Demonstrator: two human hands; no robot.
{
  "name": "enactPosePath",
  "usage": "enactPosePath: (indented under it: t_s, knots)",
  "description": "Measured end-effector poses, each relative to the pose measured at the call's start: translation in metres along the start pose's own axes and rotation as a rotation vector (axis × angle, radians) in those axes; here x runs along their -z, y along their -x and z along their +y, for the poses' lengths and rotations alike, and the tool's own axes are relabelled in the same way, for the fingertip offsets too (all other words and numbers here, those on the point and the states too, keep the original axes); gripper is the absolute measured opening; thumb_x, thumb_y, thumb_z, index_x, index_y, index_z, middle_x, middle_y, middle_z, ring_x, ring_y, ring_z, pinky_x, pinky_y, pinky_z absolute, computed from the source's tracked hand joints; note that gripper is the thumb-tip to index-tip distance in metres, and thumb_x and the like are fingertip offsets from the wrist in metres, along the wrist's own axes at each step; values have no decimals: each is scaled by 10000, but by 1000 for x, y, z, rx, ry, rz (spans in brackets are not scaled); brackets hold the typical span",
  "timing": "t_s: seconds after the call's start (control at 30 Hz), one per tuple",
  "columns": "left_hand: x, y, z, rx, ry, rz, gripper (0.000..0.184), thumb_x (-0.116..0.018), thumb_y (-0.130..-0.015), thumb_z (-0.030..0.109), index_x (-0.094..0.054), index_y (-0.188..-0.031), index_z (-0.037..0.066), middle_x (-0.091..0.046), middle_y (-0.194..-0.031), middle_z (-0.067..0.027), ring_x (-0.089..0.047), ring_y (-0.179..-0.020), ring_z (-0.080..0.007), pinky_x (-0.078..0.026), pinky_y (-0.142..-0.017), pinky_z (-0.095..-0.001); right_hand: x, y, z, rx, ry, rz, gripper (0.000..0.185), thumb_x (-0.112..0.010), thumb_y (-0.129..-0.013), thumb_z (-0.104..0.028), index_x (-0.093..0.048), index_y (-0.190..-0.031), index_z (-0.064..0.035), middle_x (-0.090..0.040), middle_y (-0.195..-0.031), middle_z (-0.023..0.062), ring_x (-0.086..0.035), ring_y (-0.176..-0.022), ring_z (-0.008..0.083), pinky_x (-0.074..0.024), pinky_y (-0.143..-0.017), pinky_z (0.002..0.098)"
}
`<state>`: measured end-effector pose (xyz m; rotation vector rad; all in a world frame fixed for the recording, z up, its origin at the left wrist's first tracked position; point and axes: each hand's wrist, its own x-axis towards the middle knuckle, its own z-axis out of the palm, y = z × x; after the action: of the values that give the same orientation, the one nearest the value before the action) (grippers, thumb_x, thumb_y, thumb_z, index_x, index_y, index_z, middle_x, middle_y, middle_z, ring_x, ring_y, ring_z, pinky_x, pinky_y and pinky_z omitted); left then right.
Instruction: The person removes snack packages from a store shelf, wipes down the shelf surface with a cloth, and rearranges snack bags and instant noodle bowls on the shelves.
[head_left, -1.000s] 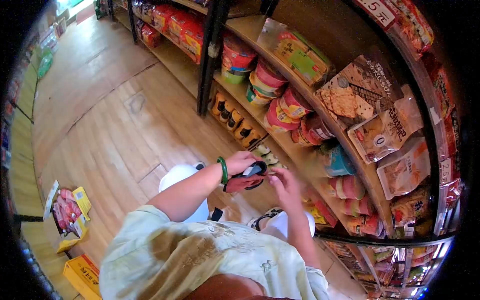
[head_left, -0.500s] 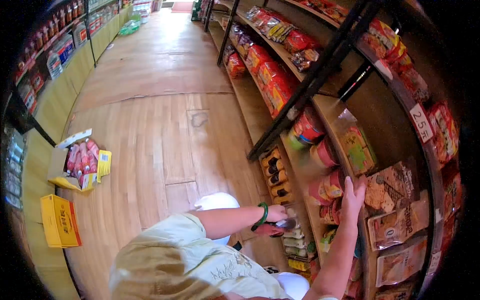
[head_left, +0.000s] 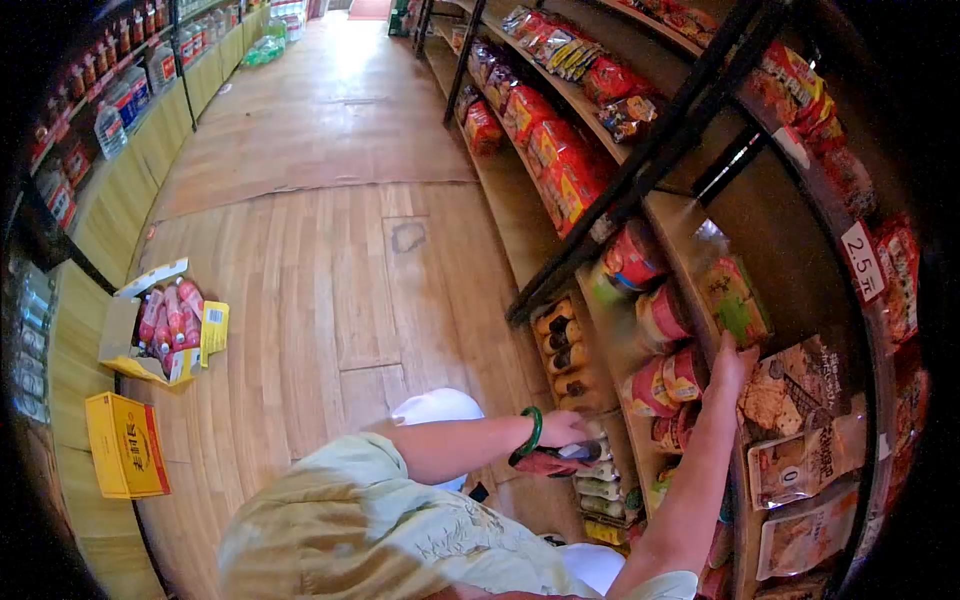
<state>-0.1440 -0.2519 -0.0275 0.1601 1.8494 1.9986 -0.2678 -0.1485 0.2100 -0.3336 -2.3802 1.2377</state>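
Observation:
My left hand (head_left: 562,432), with a green bangle on its wrist, is closed round a dark red and black item (head_left: 550,461), low beside the bottom shelf. My right hand (head_left: 736,362) reaches over the middle shelf, its fingertips at the lower edge of a green packet (head_left: 736,303). Whether the fingers grip the packet is hard to tell. Below that hand lies a brown cracker bag (head_left: 790,388). Red and pink instant-noodle tubs (head_left: 664,318) stand on the shelf beneath.
An open carton (head_left: 122,330) of pink bottles and a yellow box (head_left: 128,445) stand on the left of the wooden floor (head_left: 300,280). A black shelf post (head_left: 640,175) rises at the right. Bottles line the left shelves.
From about a second ago, the view has turned toward the aisle. My right hand has left the item in my left hand and moved right to the shelf, most recently up to the green packet.

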Motion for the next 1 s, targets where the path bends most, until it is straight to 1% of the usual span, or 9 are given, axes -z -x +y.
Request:
enactPosePath:
  t_s: [0.1, 0.13, 0.2, 0.27, 0.33, 0.53, 0.77, 0.93, 1.0]
  knots:
    - [-1, -10, -13, -41, -68, -20, 234, -544, -792, 187, -583, -961, 30, -606, -867, -70, -554, -778, -153, -460, -693, -279, 0, -2, 8, 176, 237, 14, 717, -579, -797, -203, -151, -1321, 32, -325, -1311, 192, -360, -1184, 289, -304, -970, 350]
    - [2, -13, -17, -57, -84, -16, 228, -538, -796, 185, -587, -957, 31, -608, -868, -70, -557, -785, -156, -461, -701, -280, -3, 5, 2, 107, 2, -17, 682, -602, -780, -187, -215, -1292, 43, -370, -1280, 186, -399, -1145, 282, -336, -946, 357]
    - [-1, -21, -25, -156, -122, -63, 290, -540, -791, 256, -593, -966, 31, -621, -890, -116, -576, -806, -205, -456, -746, -316, -19, -26, 41, 308, 77, 67, 715, -632, -739, -184, -225, -1288, 30, -381, -1265, 190, -413, -1136, 276, -349, -936, 346]
    - [4, 13, 19, 77, 122, -173, 228, -534, -792, 175, -596, -953, 27, -615, -896, -76, -565, -767, -152, -468, -697, -291, -31, -36, 60, 451, 352, 278, 746, -669, -681, -153, -241, -1268, 20, -404, -1230, 196, -427, -1121, 277, -343, -943, 336]
    - [2, 11, 14, 7, 82, -153, 256, -539, -794, 171, -567, -962, -19, -610, -893, -99, -565, -780, -150, -467, -703, -281, -23, -39, 67, 504, 47, 104, 736, -622, -693, -116, -209, -1279, 48, -422, -1188, 215, -453, -1086, 276, -370, -907, 331]
    - [-1, 29, 42, 68, -216, -41, 287, -581, -789, 179, -532, -1005, -3, -596, -896, -87, -555, -813, -148, -457, -711, -278, -20, -9, 26, 537, 151, 106, 662, -606, -686, -72, -258, -1229, 77, -460, -1122, 214, -495, -1026, 257, -401, -854, 309]
    - [-3, 26, 37, 49, -46, -82, 232, -582, -784, 168, -544, -956, 17, -592, -855, -75, -554, -780, -149, -459, -696, -279, -55, -31, 12, 695, 113, 38, 638, -641, -645, -145, -343, -1183, 24, -520, -1066, 197, -510, -1021, 268, -397, -867, 338]
    - [0, 11, 2, 28, 4, -107, 183, -558, -787, 137, -541, -931, 26, -589, -829, -59, -552, -741, -135, -457, -649, -262, -74, -37, -8, 495, 214, -43, 638, -645, -645, -172, -353, -1188, -7, -516, -1095, 186, -497, -1041, 301, -384, -892, 344]
    - [1, 22, 28, 62, 140, -133, 158, -563, -773, 119, -539, -890, 16, -585, -817, -51, -554, -738, -137, -456, -653, -264, -90, -55, 4, 588, -22, -187, 737, -628, -626, -229, -296, -1244, -7, -474, -1144, 221, -478, -1049, 342, -384, -901, 383]
